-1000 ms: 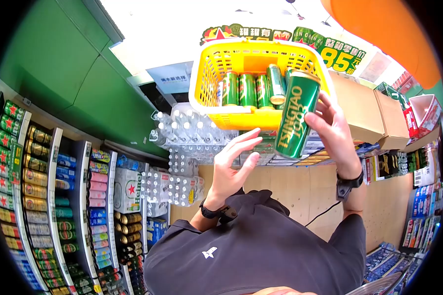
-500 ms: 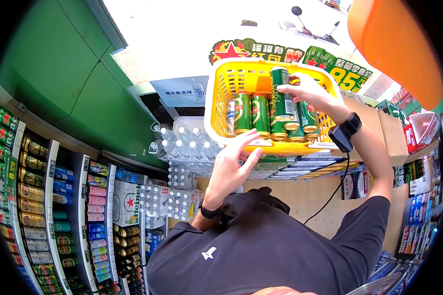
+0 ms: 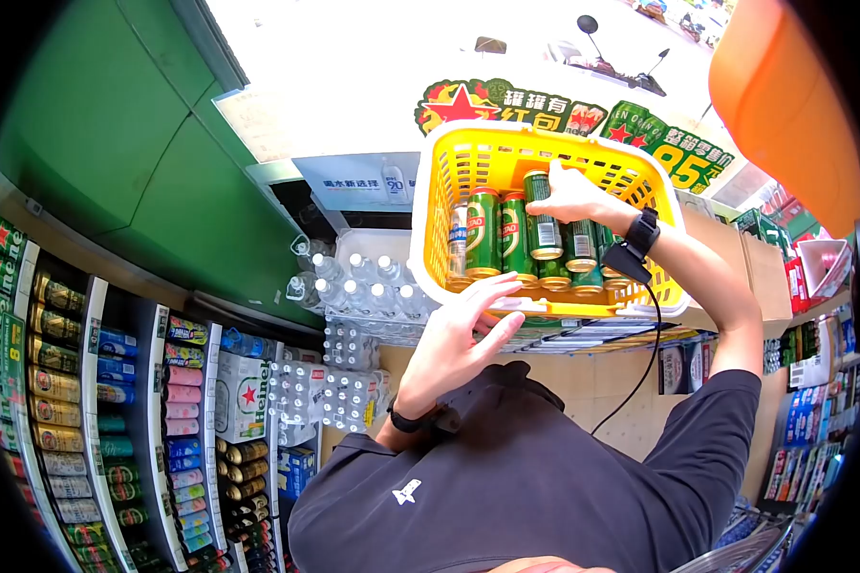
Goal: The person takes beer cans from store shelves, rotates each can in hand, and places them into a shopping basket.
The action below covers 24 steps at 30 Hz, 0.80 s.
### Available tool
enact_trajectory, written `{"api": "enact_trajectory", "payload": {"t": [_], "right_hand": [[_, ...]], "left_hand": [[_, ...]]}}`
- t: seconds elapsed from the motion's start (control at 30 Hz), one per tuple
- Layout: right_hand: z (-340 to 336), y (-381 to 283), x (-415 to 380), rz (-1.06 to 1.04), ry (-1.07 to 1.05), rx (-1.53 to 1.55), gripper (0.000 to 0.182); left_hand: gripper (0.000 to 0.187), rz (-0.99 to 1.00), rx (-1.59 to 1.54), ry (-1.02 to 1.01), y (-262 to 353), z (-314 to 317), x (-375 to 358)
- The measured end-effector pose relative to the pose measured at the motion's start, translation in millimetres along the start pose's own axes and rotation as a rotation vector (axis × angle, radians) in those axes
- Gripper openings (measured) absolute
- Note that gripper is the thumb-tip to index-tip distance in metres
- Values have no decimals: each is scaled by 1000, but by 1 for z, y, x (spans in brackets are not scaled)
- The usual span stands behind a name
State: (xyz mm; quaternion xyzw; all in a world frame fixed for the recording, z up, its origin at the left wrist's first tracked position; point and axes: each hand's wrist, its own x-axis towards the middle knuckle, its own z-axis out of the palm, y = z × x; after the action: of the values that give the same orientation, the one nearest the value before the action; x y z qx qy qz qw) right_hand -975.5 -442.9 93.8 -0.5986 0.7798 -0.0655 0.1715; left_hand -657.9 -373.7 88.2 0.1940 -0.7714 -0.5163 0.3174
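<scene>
Yellow plastic forms the basket (image 3: 506, 164); at its near rim is the left hand (image 3: 457, 339), fingers spread. Inside it, the right hand (image 3: 575, 199) pinches a green can (image 3: 545, 235) beside other cans (image 3: 484, 234). Beyond it stands a red-starred sign (image 3: 516, 105).

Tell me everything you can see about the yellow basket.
The yellow basket looks plastic, with slotted walls and a rim that appears whitish in places. It opens upward, right of some clear bottles, and holds several green cans. The left hand's fingers overlap its near rim, though contact is unclear; the right hand reaches inside, at one can.
</scene>
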Motion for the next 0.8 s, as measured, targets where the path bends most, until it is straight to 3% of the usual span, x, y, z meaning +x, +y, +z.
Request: {"api": "enact_trajectory", "payload": {"t": [0.03,0.07,0.17,0.4,0.47,0.57,0.7,0.73,0.8], "right_hand": [[1,-5,0,-70,42,-107,106],[-5,-9,-2,-8,-71,-62,108],[-4,-13,-1,31,-136,-101,106],[1,-14,0,12,-167,-213,99],[2,-10,1,-31,-113,-351,100],[-12,-9,-7,-33,-149,-295,106],[-51,-24,-49,-100,-139,-158,75],[-60,-27,-67,-170,-92,-143,62],[-76,-40,-116,-370,5,-20,54]], "left_hand": [[42,-18,-12,-8,0,0,0],[42,-19,-13,-11,0,-1,0],[42,-52,-32,-22,-1,-2,0],[41,-70,-50,-25,1,-1,1],[41,-112,-77,-35,1,0,1],[40,-82,-64,3,-4,2,-1],[37,-58,-96,65,-1,3,-3],[36,-54,-107,84,0,3,-4],[36,-45,-128,118,-1,7,-6]]}}
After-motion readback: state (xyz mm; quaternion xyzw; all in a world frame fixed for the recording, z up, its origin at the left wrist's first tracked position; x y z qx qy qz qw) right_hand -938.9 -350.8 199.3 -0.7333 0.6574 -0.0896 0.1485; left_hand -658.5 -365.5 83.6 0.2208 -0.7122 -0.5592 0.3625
